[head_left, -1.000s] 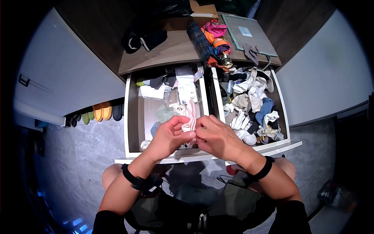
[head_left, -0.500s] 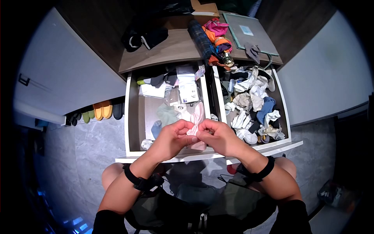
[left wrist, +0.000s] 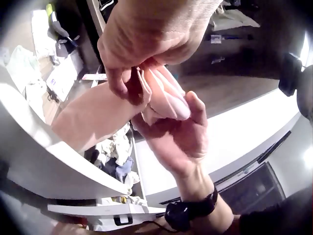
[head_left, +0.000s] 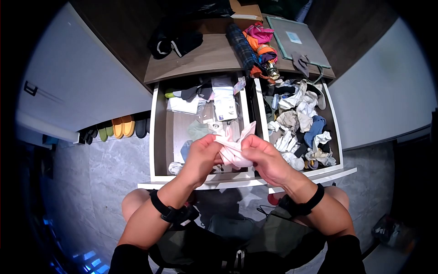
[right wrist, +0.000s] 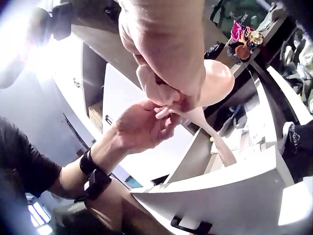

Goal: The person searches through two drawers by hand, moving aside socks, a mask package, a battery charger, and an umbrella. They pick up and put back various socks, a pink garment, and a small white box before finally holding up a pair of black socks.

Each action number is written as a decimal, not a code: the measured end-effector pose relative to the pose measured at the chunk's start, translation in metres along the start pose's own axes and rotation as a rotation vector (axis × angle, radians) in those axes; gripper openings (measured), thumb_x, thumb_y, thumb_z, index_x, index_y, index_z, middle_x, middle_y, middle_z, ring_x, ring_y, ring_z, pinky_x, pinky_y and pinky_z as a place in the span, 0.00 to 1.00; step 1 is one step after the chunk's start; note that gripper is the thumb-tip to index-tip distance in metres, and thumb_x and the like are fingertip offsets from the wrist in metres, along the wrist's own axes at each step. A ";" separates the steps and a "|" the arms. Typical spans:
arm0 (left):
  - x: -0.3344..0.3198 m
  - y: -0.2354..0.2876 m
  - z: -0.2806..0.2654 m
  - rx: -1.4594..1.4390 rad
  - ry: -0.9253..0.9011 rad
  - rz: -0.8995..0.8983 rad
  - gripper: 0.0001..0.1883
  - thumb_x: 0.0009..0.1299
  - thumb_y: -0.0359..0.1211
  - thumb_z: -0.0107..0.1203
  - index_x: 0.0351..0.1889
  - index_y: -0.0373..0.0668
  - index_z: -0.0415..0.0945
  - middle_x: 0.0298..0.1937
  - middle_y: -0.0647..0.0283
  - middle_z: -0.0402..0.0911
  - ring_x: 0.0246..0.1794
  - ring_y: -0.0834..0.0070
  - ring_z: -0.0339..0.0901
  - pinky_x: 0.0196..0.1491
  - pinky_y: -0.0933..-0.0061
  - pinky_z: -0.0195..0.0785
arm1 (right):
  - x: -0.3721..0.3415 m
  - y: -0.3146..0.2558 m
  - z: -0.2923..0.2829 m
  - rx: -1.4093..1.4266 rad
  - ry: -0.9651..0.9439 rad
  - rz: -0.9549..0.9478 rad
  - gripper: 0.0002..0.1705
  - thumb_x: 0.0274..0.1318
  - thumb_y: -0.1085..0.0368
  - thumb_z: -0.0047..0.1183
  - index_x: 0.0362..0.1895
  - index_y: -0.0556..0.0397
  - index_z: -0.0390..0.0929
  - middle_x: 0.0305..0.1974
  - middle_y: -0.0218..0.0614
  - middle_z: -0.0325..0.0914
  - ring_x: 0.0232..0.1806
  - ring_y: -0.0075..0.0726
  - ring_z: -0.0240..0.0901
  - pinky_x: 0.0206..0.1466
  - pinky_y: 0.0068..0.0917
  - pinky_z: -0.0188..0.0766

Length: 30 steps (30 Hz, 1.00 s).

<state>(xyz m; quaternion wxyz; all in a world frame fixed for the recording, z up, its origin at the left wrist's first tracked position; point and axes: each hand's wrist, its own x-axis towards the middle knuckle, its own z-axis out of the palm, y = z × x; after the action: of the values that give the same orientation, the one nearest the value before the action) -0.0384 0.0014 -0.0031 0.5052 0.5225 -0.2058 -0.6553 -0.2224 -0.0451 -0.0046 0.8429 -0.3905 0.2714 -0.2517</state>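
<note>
Pale pink socks [head_left: 236, 154] are bunched between both hands, above the front of the left drawer [head_left: 153, 137]. My left hand [head_left: 199, 160] pinches one side of the bundle between thumb and fingers. On the other side my right hand [head_left: 268, 160] grips the cloth, thumb on top. Two loose ends stick up past the fingers in the head view. In the left wrist view, a long flap of the socks [left wrist: 93, 117] hangs out beside folded layers. A narrow stretched strip of the socks [right wrist: 215, 133] runs down from the fingers in the right wrist view.
The right drawer [head_left: 338, 141] is heaped with crumpled socks [head_left: 303, 114]. White packets [head_left: 224, 102], dark socks and a grey-green cloth [head_left: 197, 130] lie in the left one. A folded umbrella [head_left: 239, 45] lies on the cabinet top. Slippers [head_left: 122, 127] stand at floor level on the left.
The pink socks have been spread and turned between the fingers, showing more cloth and two raised ends. My hands have moved slightly apart, and the head view has shifted a little.
</note>
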 end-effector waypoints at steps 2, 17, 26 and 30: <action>0.002 0.000 -0.009 -0.057 -0.031 -0.001 0.15 0.70 0.29 0.43 0.51 0.31 0.70 0.46 0.53 0.80 0.41 0.71 0.82 0.46 0.70 0.76 | -0.001 -0.005 0.010 -0.101 -0.038 -0.013 0.07 0.62 0.66 0.50 0.42 0.52 0.70 0.37 0.27 0.75 0.36 0.16 0.68 0.42 0.15 0.63; -0.022 -0.011 -0.010 -0.450 -0.559 -0.146 0.20 0.69 0.34 0.48 0.57 0.35 0.66 0.51 0.54 0.76 0.48 0.66 0.77 0.53 0.66 0.71 | 0.002 -0.003 0.024 0.007 0.209 0.304 0.13 0.62 0.67 0.41 0.48 0.54 0.72 0.36 0.31 0.75 0.35 0.23 0.72 0.40 0.24 0.71; -0.008 -0.003 -0.010 -0.015 -0.229 -0.039 0.12 0.74 0.37 0.52 0.51 0.42 0.70 0.48 0.62 0.78 0.48 0.75 0.76 0.52 0.67 0.70 | -0.005 -0.012 0.008 0.255 0.125 -0.039 0.10 0.65 0.65 0.46 0.48 0.53 0.72 0.42 0.32 0.77 0.42 0.23 0.75 0.43 0.20 0.71; -0.018 -0.004 -0.006 -0.133 -0.253 -0.083 0.12 0.74 0.38 0.51 0.50 0.43 0.70 0.48 0.62 0.78 0.47 0.74 0.76 0.53 0.65 0.70 | -0.001 -0.003 0.006 0.103 0.162 0.113 0.11 0.64 0.66 0.48 0.49 0.54 0.71 0.42 0.34 0.77 0.41 0.25 0.75 0.41 0.21 0.72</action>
<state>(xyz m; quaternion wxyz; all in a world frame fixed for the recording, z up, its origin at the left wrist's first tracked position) -0.0358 0.0201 -0.0003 0.4812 0.4093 -0.2023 -0.7483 -0.2197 -0.0434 0.0011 0.8500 -0.3094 0.3468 -0.2481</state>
